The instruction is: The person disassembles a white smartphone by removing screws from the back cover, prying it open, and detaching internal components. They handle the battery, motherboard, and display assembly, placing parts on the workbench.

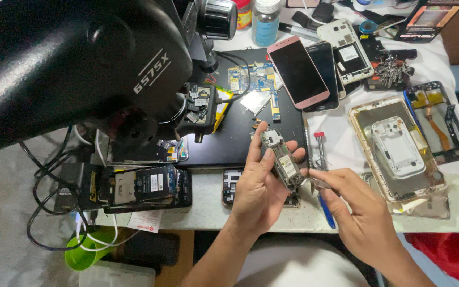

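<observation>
The table (452, 212) is crowded with opened phones, a microscope (81, 64) at upper left. At lower centre, your left hand (258, 191) grips a small stripped phone body (281, 159) upright; your right hand (359, 212) pinches tweezers (317, 183) against its lower end.

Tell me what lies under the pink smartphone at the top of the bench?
The pink smartphone lies partly over a dark smartphone and a black rectangular mat. What its body covers cannot be seen.
</observation>
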